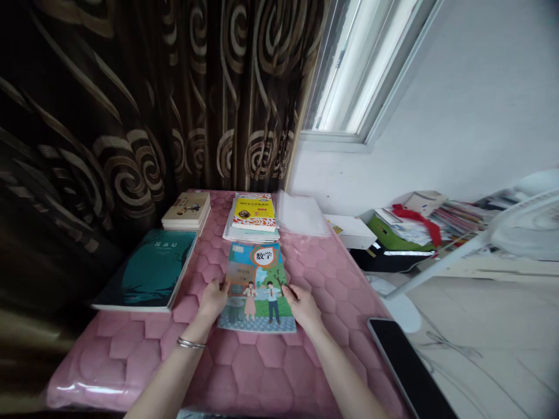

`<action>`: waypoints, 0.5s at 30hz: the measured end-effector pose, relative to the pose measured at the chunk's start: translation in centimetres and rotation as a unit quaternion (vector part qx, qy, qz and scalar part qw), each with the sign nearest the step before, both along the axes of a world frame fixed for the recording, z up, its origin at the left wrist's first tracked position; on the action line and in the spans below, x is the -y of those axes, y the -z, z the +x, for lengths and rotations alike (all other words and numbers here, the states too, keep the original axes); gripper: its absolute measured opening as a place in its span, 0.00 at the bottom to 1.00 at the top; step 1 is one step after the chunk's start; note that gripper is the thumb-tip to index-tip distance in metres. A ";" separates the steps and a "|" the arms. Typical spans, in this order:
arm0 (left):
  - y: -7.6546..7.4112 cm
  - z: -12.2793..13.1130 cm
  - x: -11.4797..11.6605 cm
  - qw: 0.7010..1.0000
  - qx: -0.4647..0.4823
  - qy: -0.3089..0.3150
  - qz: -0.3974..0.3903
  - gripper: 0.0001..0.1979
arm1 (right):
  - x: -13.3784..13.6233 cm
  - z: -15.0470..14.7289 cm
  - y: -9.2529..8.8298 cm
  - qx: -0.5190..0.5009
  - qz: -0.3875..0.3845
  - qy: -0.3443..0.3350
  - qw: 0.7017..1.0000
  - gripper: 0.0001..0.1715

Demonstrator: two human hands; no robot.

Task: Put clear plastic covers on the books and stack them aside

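A colourful mathematics textbook (257, 285), with two cartoon children on its cover, lies face up in front of me on the pink padded surface. My left hand (213, 299), with a silver bangle at the wrist, grips its left edge. On the opposite edge my right hand (303, 305) has its thumb over the cover and fingers at the side. Just beyond the textbook's top edge is a stack with a yellow-and-white book (254, 212) on top. To the left rests a large dark teal book (151, 270), and behind it a small stack of beige books (187, 209).
A clear plastic sheet (303, 215) lies at the back right of the pink surface (262, 366). A dark flat device (410, 366) sits along the right edge. Beyond stand a white fan (524, 227), a white box (353, 231) and piled papers. A patterned curtain (196, 87) hangs behind.
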State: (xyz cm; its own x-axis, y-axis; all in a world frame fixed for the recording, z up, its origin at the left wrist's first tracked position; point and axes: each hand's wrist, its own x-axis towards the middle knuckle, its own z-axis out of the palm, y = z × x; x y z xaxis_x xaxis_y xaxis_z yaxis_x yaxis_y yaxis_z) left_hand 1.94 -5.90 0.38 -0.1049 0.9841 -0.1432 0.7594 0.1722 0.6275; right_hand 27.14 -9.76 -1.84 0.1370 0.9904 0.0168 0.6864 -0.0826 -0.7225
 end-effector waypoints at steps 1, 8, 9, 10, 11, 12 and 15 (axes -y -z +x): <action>-0.1 -0.2 0.1 1.000 0.020 -0.002 0.002 0.10 | 0.2 0.0 0.0 -0.019 0.017 0.004 1.000 0.24; -2.7 -2.9 0.1 0.983 0.175 -0.011 0.046 0.12 | 0.5 -2.0 -2.6 -0.114 0.078 0.026 0.990 0.27; -3.3 -3.7 0.0 0.980 0.191 -0.017 0.053 0.12 | 0.4 -2.9 -3.3 -0.119 0.082 0.024 0.989 0.27; -3.9 -4.7 -0.1 0.977 0.204 -0.026 0.060 0.13 | 0.1 -3.8 -3.9 -0.124 0.086 0.019 0.988 0.27; -4.6 -5.8 -0.2 0.974 0.214 -0.037 0.065 0.14 | -0.2 -4.9 -4.6 -0.127 0.090 0.012 0.988 0.27; -5.3 -7.1 -0.4 0.972 0.220 -0.052 0.067 0.15 | -0.6 -6.2 -5.2 -0.129 0.094 0.004 0.987 0.26; -7.2 -11.4 -1.1 0.966 0.223 -0.111 0.066 0.16 | -2.0 -10.6 -6.6 -0.124 0.116 -0.024 0.985 0.25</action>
